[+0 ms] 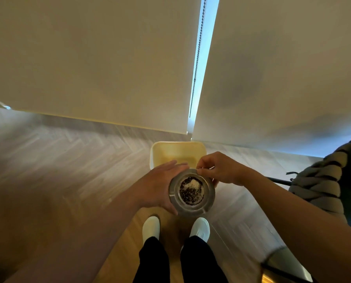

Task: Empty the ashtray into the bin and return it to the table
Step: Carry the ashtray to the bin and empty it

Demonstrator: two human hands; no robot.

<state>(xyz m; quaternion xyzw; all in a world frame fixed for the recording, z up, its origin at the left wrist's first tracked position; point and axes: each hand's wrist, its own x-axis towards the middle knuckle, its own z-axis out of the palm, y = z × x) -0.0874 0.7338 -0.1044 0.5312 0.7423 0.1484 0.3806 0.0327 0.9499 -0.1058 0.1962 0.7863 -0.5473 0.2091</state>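
A round metal ashtray (191, 192) with dark and pale ash in its bowl is held level in front of me, above the near edge of a pale yellow bin (175, 153) on the floor. My left hand (157, 185) cups the ashtray's left side from below. My right hand (219, 168) pinches the ashtray's far right rim with the fingertips. The bin's inside looks bare where it shows; its near part is hidden by my hands.
Cream roller blinds (93, 58) hang ahead, with a bead chain (197, 58) in the gap between them. My white shoes (151, 227) stand on the wood floor. A chair with a striped cloth (323, 180) is at the right.
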